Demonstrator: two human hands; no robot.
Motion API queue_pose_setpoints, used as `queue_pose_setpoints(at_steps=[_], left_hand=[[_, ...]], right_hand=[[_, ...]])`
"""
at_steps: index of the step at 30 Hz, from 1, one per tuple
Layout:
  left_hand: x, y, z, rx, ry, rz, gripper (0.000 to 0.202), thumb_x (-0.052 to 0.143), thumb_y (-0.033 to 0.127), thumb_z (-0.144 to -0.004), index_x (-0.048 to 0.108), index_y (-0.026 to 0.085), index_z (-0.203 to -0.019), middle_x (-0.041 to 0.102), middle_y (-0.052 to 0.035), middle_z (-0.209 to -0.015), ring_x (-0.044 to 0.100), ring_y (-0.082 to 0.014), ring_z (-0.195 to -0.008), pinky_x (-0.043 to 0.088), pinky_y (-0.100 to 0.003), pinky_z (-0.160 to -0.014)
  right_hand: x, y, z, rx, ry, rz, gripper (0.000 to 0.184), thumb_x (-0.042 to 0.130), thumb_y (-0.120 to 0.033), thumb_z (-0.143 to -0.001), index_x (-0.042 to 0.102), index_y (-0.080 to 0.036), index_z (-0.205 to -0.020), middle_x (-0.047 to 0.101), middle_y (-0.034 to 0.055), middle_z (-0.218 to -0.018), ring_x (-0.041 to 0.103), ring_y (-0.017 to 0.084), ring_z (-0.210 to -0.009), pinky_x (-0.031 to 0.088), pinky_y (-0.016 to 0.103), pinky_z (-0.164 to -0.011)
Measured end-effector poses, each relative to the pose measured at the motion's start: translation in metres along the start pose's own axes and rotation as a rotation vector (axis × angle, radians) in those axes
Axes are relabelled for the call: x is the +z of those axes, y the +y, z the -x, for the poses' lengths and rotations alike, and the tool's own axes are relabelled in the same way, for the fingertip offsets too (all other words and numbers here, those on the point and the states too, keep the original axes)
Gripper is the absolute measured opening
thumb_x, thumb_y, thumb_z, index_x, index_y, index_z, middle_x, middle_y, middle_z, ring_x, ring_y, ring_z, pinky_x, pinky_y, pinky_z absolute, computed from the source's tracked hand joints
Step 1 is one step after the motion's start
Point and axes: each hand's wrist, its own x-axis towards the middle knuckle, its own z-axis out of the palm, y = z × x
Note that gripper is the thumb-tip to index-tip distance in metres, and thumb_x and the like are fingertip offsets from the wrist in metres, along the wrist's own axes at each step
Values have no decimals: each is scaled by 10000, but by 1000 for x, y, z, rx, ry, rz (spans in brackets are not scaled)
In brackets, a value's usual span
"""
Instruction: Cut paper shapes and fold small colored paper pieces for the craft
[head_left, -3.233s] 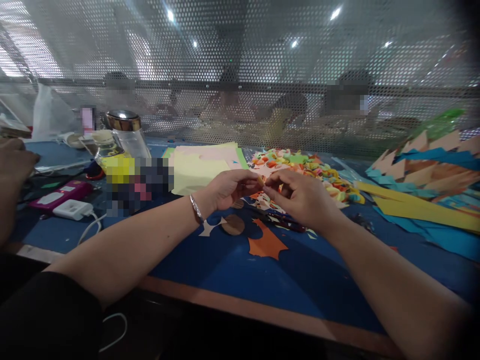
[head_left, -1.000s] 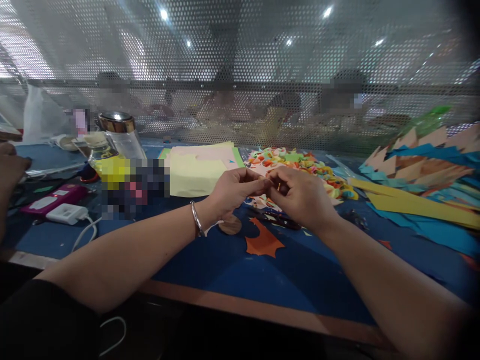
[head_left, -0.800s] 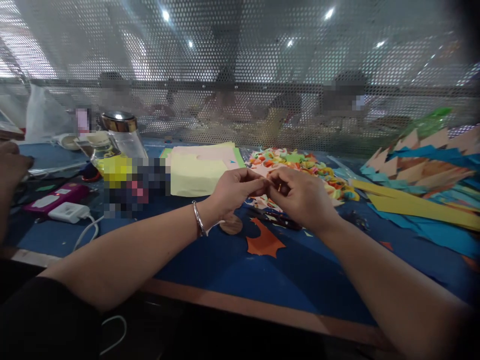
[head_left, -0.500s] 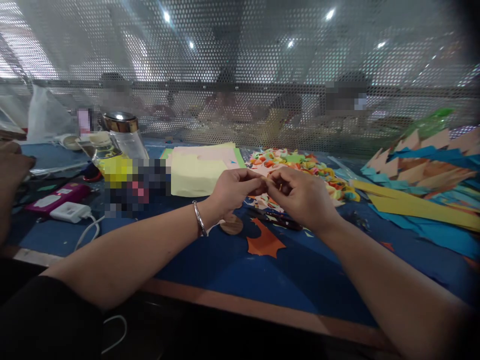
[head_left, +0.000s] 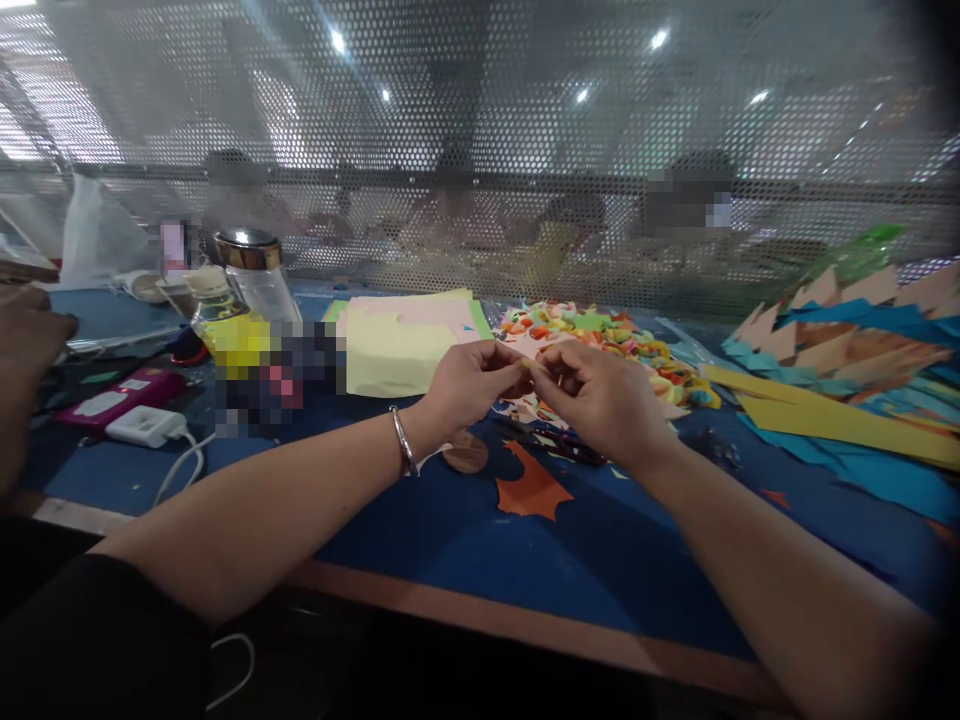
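My left hand (head_left: 466, 384) and my right hand (head_left: 598, 396) meet fingertip to fingertip above the blue table (head_left: 420, 540). Both pinch a tiny yellow paper piece (head_left: 529, 366) between thumbs and forefingers. A silver bangle (head_left: 403, 441) rings my left wrist. Just behind the hands lies a heap of small coloured folded paper pieces (head_left: 600, 335). Below the hands lie an orange paper scrap (head_left: 534, 490), a brown paper disc (head_left: 465, 455) and dark scissors (head_left: 562, 448).
Pale yellow paper sheets (head_left: 397, 335) lie at centre left. A glass jar with a gold lid (head_left: 255, 275), a pink phone (head_left: 120, 392) and a white charger (head_left: 146, 427) are at left. Blue, yellow and tan paper strips (head_left: 847, 380) pile at right. Another person's hand (head_left: 22, 340) is at far left. A perforated screen (head_left: 480, 150) stands behind.
Over the last three seconds my hands have stayed together over the table, fingertips working the small yellow piece with slight shifts. Nothing else has moved.
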Motion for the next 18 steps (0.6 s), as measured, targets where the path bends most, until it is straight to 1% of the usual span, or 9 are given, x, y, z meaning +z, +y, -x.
queue_pose_setpoints(at_steps=[5, 10, 14, 18], left_hand=[[-1, 0, 0, -12, 1, -24, 122, 717, 48, -846, 665, 128, -771, 677, 30, -666, 658, -75, -620, 557, -254, -724], [-1, 1, 3, -25, -2, -75, 160, 712, 56, -861, 636, 146, -753, 679, 20, -637, 665, -89, -598, 563, -259, -694], [-1, 3, 4, -11, 8, -95, 186, 746, 92, -853, 624, 154, -727, 674, 15, -625, 658, -95, -581, 557, -268, -679], [0, 5, 3, -31, 2, -100, 199, 683, 68, -871, 600, 162, -715, 664, 21, -606, 654, -89, -580, 552, -261, -681]], right_hand=[[0, 0, 1, 2, -1, -2, 254, 618, -401, -945, 588, -239, -751, 629, -6, -601, 550, 144, -495, 394, 284, -513], [0, 1, 0, 4, -12, -1, 251, 618, -418, -944, 613, -237, -771, 676, 12, -646, 565, 148, -513, 415, 289, -526], [1, 1, 0, 5, -11, 1, 238, 622, -412, -941, 613, -235, -782, 666, 9, -641, 551, 143, -504, 406, 290, -524], [2, 0, 0, 6, -10, -6, 239, 613, -409, -944, 620, -231, -784, 656, 6, -634, 541, 140, -500, 398, 293, -524]])
